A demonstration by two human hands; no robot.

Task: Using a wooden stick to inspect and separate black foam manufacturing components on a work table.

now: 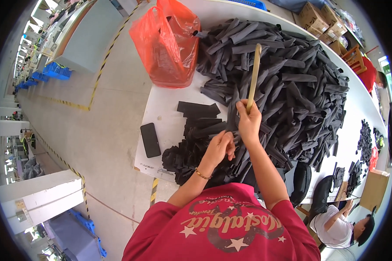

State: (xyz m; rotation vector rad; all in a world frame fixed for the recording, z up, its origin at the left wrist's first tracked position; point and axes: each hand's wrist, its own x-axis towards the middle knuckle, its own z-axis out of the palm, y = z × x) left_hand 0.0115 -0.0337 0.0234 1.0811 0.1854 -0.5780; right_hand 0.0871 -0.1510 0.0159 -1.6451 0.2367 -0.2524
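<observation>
My right hand (249,125) is closed around the lower end of a pale wooden stick (255,71), which points up and away over a big heap of dark grey fabric tubes (287,82). Just below and to the left, my left hand (221,147) has its fingers curled in. A dark grey fabric tube (232,116) runs up from those fingers beside the right hand; the exact grip is partly hidden. Left of my hands, a stacked bunch of black fabric pieces (191,150) lies along the near part of the white table (172,98).
A black phone (150,140) lies near the table's left edge. Behind it stands a red plastic bag (172,52). Cardboard boxes (320,19) are at the far right. One person in white (335,228) sits at the lower right, another in red (367,74) farther back.
</observation>
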